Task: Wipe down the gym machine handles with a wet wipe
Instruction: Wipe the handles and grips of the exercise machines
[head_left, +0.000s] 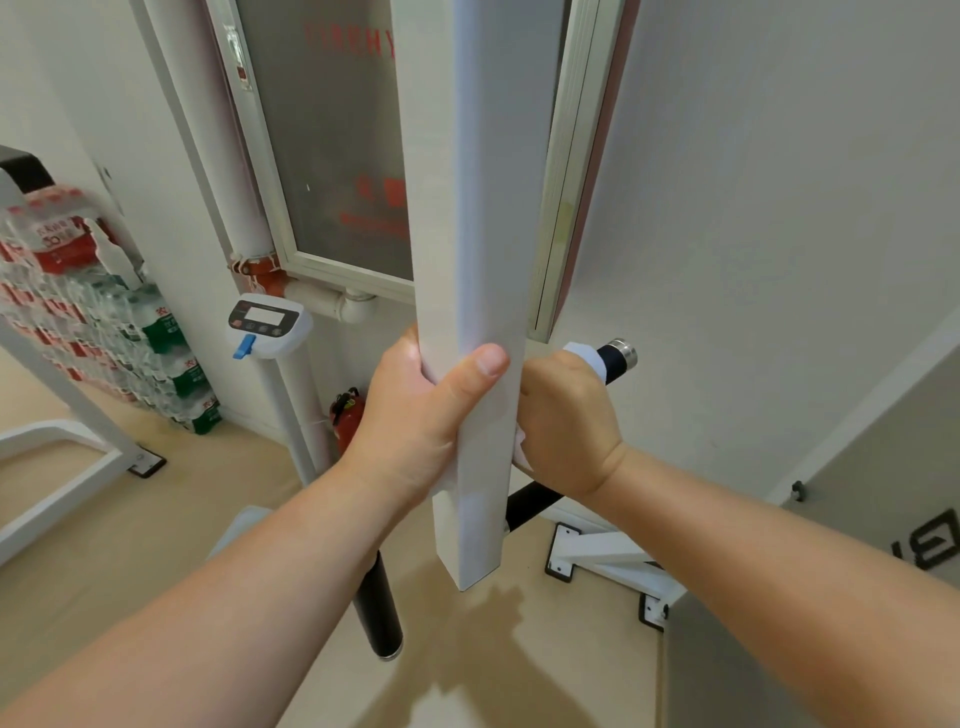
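Note:
A white square post (480, 260) of the gym machine hangs down the middle of the view. My left hand (421, 415) grips this post, thumb across its front face. Behind the post runs a black handle (613, 358) with a silver end cap, slanting up to the right. My right hand (566, 421) is closed around that handle with a white wet wipe (584, 356) wrapped under the fingers; part of the wipe sticks out above and below the fist. A second black handle (379, 608) points down to the left below my left forearm.
Stacked packs of bottled water (104, 332) stand at the left wall. A white weighing scale on a pole (267, 325) and a red fire extinguisher (344, 415) stand behind. White machine feet (608, 558) are bolted to the tan floor. A grey box (883, 493) is at right.

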